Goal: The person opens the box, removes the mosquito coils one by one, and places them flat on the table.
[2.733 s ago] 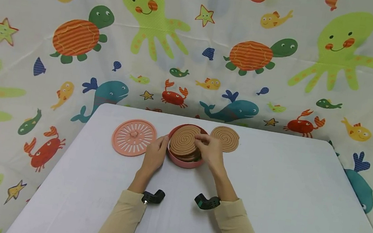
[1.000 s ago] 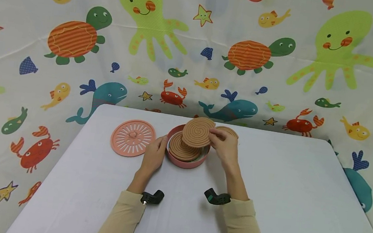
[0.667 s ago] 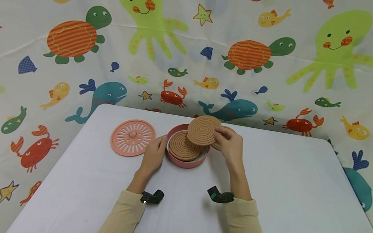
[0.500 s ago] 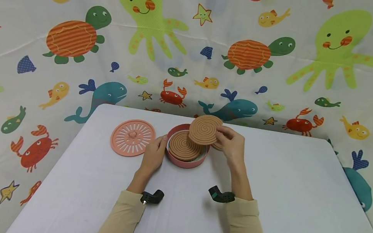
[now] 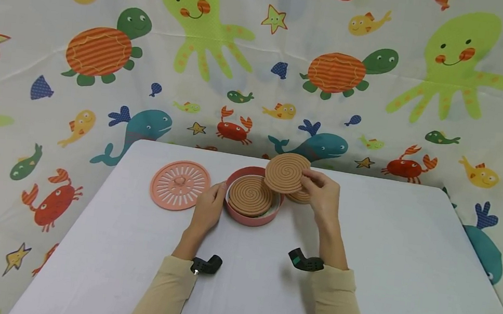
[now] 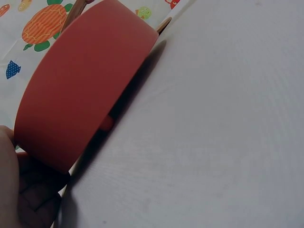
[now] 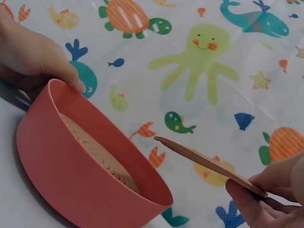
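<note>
A round red mosquito coil box (image 5: 250, 221), uncovered, stands near the back of the table. My left hand (image 5: 209, 207) holds its left side, the thumb at the rim in the right wrist view and the other fingers against the outer wall. Inside lies a brown mosquito coil (image 5: 250, 195). Between thumb and fingers my right hand (image 5: 324, 195) pinches another mosquito coil (image 5: 286, 173) by its right edge, raised over the box's right rim. Behind and below it, one more coil (image 5: 300, 196) rests on the table, partly covered.
A pink slotted lid (image 5: 180, 185) lies flat to the left of the box, close to the left hand. The white table (image 5: 408, 260) ends at a curtain (image 5: 263, 64) printed with sea animals along the back.
My right hand has lifted a coil out of the box and carried it up and to the right, uncovering the one beneath. The left hand stays at the box.
</note>
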A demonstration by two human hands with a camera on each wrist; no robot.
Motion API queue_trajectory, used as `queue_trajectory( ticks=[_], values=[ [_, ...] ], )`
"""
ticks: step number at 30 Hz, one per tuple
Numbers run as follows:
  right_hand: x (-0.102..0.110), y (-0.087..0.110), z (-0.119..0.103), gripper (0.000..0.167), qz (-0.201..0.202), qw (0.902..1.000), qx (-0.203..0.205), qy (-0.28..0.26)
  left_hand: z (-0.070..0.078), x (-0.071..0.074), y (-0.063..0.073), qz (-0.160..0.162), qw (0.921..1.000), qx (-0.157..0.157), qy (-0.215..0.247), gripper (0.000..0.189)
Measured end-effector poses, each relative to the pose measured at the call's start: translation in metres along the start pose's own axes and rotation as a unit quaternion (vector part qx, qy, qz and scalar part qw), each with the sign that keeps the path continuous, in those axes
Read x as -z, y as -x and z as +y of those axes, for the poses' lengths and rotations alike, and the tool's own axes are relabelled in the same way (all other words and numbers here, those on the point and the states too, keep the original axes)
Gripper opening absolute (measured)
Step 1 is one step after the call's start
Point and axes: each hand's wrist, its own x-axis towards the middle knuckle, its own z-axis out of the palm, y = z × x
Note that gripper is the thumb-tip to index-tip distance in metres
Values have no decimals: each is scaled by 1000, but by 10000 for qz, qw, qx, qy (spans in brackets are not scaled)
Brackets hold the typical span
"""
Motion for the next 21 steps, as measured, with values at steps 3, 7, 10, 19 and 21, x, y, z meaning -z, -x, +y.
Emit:
queue_trajectory(
  ticks=[3, 7, 10, 19, 21],
  values=[
    [2, 0, 0, 26, 23, 10000, -1, 2, 0, 0, 0, 3, 10000, 25, -12, 44],
    [5, 1, 0, 27, 98, 9999, -68, 88, 0, 0, 0, -37, 10000, 37, -4, 45],
    [7, 1, 2, 27, 141, 9997, -92, 157, -1, -1, 1, -79, 10000, 42, 5, 46],
    [17, 0, 4, 27, 262, 9991, -160, 309, 0, 0, 1, -41, 10000, -71, 13, 44],
    [20, 0, 3, 28, 276, 9987, -153, 391, 1, 1, 1, -14, 10000, -91, 17, 44]
  ],
)
